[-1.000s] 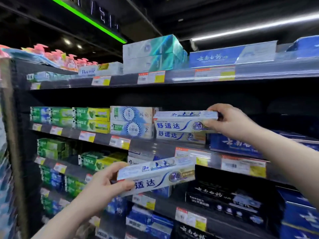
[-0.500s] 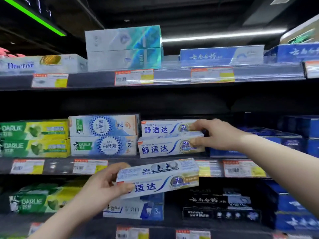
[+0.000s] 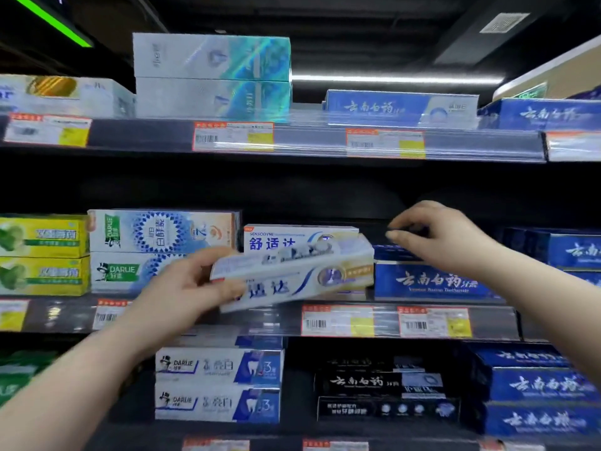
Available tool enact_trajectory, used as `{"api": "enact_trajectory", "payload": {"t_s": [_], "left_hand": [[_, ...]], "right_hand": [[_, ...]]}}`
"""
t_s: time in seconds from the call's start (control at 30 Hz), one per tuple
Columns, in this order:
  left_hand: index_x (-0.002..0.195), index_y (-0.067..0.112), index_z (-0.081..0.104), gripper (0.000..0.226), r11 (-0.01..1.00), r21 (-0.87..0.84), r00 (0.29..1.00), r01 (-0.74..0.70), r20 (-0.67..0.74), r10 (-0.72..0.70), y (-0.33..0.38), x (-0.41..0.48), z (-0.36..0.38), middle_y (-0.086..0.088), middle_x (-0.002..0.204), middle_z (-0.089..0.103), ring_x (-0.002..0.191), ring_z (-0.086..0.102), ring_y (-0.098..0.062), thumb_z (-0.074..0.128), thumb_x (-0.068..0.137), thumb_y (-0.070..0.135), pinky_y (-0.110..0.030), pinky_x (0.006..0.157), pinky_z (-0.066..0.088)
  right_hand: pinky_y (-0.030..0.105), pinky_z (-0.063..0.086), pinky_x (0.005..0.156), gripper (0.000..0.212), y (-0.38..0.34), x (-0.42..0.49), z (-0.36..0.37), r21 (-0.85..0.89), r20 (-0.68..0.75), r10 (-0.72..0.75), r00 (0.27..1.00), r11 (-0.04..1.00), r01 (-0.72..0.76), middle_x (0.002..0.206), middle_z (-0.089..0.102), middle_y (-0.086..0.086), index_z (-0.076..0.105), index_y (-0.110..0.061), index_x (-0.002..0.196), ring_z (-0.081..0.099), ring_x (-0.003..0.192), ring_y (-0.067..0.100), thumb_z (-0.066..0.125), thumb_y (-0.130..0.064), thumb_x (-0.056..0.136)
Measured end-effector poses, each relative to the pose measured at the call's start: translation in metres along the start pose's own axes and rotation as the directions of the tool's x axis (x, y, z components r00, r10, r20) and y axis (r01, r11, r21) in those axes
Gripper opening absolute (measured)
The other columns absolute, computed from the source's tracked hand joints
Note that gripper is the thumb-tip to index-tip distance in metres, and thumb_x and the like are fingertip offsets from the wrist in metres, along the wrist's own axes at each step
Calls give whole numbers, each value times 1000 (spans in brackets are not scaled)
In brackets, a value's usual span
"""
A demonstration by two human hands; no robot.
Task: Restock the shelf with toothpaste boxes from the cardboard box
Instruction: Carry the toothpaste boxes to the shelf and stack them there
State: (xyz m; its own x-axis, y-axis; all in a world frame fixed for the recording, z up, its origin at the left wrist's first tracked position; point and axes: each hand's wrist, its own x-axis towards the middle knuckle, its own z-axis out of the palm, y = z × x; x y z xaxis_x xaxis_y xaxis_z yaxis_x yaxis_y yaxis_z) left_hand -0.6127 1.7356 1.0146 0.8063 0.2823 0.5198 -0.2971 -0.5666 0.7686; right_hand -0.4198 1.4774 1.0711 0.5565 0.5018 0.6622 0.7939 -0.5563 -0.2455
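My left hand grips a white Sensodyne toothpaste box by its left end, tilted and raised in front of the middle shelf. Behind it a matching white box sits on that shelf; what lies under it is hidden by the held box. My right hand hovers empty to the right, fingers loosely curled and apart, above the blue boxes. The cardboard box is out of view.
Darlie boxes stand left of the Sensodyne stack and blue boxes right of it. Green-yellow boxes fill the far left. Top shelf carries teal and blue cartons; lower shelf holds Darlie, black and blue boxes.
My right hand let go of the box it set on the stack and drew back to the right. My left hand lifted its box up to the middle shelf level.
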Motion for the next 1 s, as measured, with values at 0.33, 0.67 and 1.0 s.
{"api": "enact_trajectory", "payload": {"t_s": [0.33, 0.67, 1.0], "left_hand": [[105, 16, 62, 23, 987, 156, 997, 41, 54, -49, 21, 63, 9, -13, 102, 69, 93, 65, -20, 66, 82, 13, -34, 87, 51], [119, 20, 62, 37, 662, 739, 945, -127, -112, 307, 7, 62, 15, 0, 122, 53, 113, 45, -22, 65, 82, 25, -39, 99, 39], [130, 23, 50, 74, 534, 831, 903, -155, -101, 418, -31, 46, 0, -7, 120, 57, 109, 42, -22, 61, 63, 53, -47, 88, 43]], "right_hand": [[25, 38, 81, 10, 20, -10, -11, -9, 26, 16, 1000, 1000, -16, 98, 56, -4, 63, -28, 90, 56, 91, 16, 62, -35, 82], [36, 41, 103, 70, -6, -10, 23, 0, 171, -53, 984, 999, 54, 130, 52, -4, 33, -31, 139, 47, 122, 14, 64, -44, 78], [37, 41, 94, 66, -20, -16, 45, -27, 13, -75, 997, 997, 75, 103, 51, -11, 41, -25, 126, 48, 109, 17, 75, -36, 71]]}}
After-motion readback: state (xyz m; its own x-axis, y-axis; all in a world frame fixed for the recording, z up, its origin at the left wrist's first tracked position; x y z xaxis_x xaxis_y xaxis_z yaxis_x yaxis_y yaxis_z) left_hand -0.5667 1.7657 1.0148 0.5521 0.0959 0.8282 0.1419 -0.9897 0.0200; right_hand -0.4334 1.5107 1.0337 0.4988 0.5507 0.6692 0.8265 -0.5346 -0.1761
